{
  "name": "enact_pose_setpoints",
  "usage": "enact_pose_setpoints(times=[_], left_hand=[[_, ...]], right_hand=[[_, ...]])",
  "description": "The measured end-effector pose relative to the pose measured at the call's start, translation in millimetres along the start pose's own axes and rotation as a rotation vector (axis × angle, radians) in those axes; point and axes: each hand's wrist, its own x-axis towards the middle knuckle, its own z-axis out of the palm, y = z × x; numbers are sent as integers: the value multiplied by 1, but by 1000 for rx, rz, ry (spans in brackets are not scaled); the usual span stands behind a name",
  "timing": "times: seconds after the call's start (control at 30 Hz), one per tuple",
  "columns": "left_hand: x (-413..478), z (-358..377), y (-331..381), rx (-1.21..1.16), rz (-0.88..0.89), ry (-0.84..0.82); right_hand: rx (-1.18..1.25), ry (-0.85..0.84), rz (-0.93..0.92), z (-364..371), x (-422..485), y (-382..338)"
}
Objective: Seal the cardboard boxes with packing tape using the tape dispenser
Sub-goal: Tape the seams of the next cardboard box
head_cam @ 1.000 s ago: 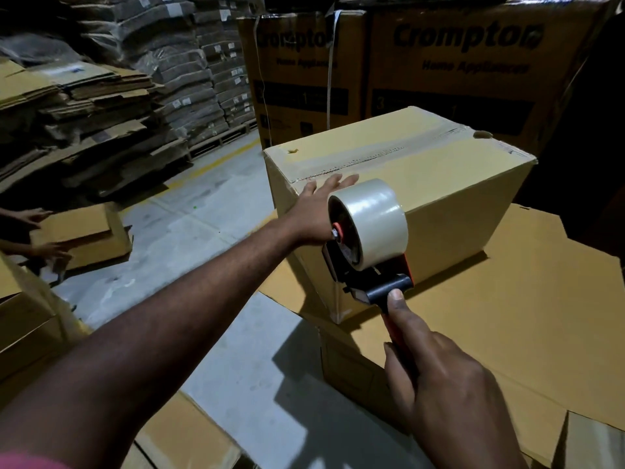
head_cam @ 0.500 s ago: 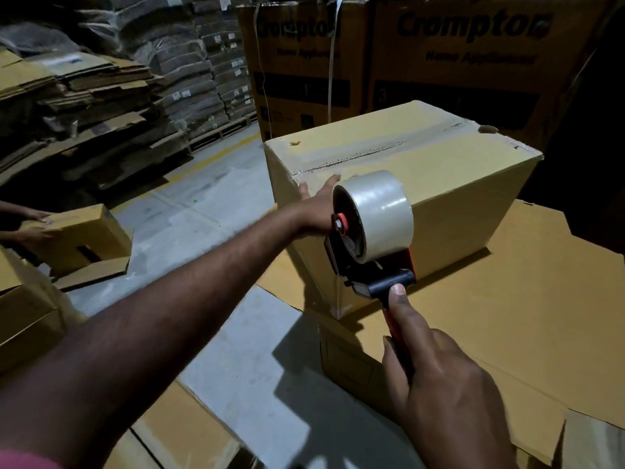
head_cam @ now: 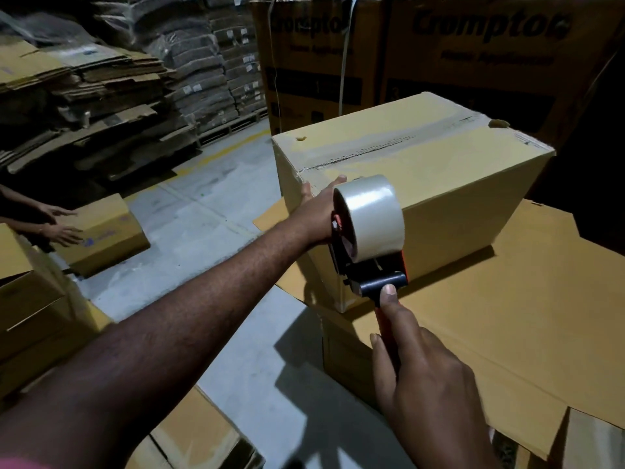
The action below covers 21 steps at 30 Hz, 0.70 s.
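Left hand (head_cam: 318, 211): fingers flat on near top edge of cardboard box (head_cam: 439, 198), partly hidden behind the roll. Tape dispenser (head_cam: 368, 258) is at the box's near face, below the top seam (head_cam: 372, 154). Right hand (head_cam: 426, 377) clenches the handle. Risks: tape drifts off the seam if pulled askew; box slides on the loose cardboard sheet (head_cam: 524, 316) under weak bracing.

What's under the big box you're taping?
The big box sits on flat brown cardboard that spreads out around it. The part right beneath the box is covered, so I cannot see it.
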Motion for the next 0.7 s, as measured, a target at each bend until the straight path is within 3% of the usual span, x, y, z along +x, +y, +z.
enact_pose_setpoints(times=[0.33,0.5,0.7], left_hand=[[-43,-29,51,35,24,77],[-65,-29,59,-67,-39,70],[-48,-20,44,110,1,103]], right_hand=[[87,-144,133,-10,8,0],[90,-168,145,-4,-2,-2],[191,-244,238,-7,2,1]])
